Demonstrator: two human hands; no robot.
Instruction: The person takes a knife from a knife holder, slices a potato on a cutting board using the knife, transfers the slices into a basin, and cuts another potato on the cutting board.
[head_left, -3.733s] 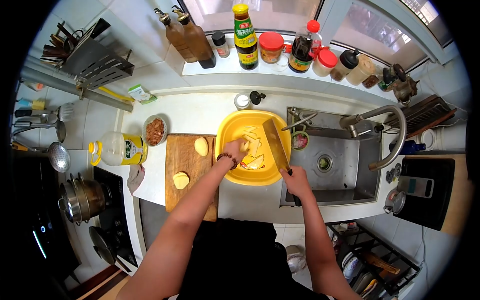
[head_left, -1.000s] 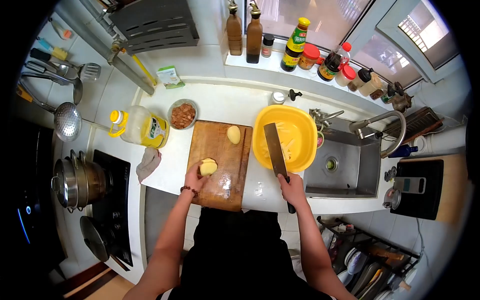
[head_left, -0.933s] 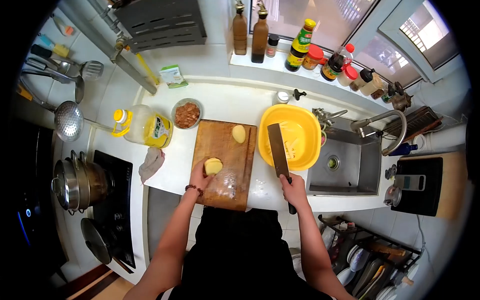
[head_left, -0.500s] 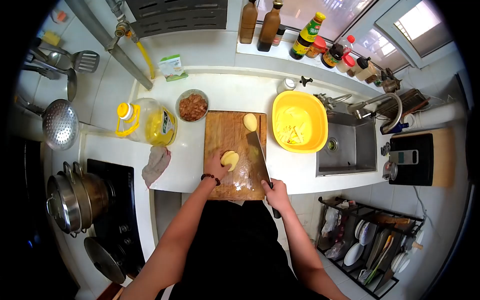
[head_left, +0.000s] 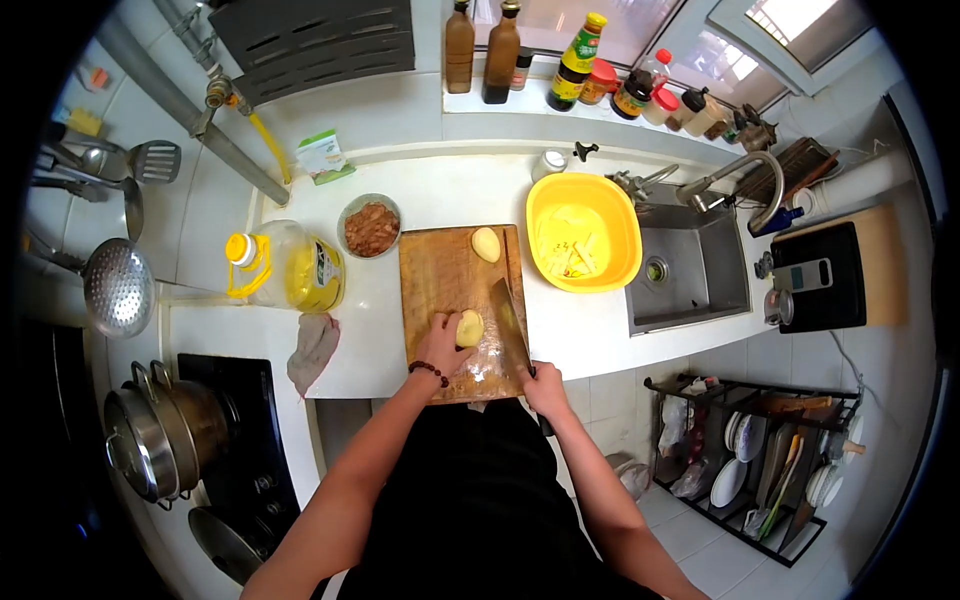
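My left hand (head_left: pixel 443 347) rests on the wooden cutting board (head_left: pixel 435 270), its fingers closed on a peeled, cut potato (head_left: pixel 469 329). My right hand (head_left: pixel 545 388) grips the handle of a kitchen knife (head_left: pixel 510 322). The blade points away from me over the board's right side, a small gap to the right of the held potato. Another peeled potato piece (head_left: pixel 486 245) lies at the board's far right, beyond the knife tip. Wet patches shine on the board near the blade.
A yellow basin (head_left: pixel 537 235) with pale cut strips stands right of the board, beside the sink (head_left: pixel 700 300). Left are a bowl of brown meat (head_left: pixel 370 229), an oil jug (head_left: pixel 290 268) and a grey cloth (head_left: pixel 314 350). The stove (head_left: pixel 240 420) holds a steamer pot (head_left: pixel 150 435).
My left hand has shifted the potato slightly right, closer to the knife, and its pieces look more gathered together. My right hand still holds the knife. The whole view has turned a little.
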